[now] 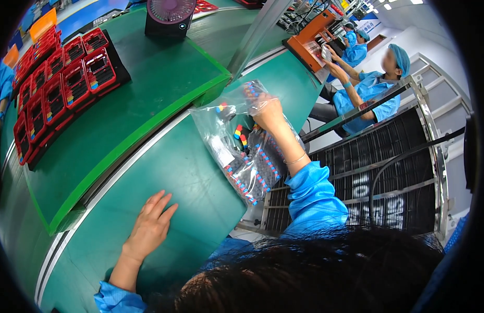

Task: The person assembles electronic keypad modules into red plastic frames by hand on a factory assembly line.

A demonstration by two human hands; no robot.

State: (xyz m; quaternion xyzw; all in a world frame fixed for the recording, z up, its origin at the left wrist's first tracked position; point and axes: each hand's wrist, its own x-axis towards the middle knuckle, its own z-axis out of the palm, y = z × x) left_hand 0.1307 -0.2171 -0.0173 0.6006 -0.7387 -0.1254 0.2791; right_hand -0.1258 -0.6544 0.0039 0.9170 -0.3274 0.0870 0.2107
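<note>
Clearly, we see a transparent bag (207, 129) on the green table (195, 201), with small red, yellow and blue pieces (238, 131) inside. At the bag's upper part is the right hand (269, 113); its fingers are partly hidden, so we cannot tell whether they grip something. Left of the bag and nearer to us, the left hand (149, 225) is over the table, fingers slightly spread apart.

Large white characters (394, 209) mark the black stack (398, 151), and a blue sign (370, 26) bears lettering.
</note>
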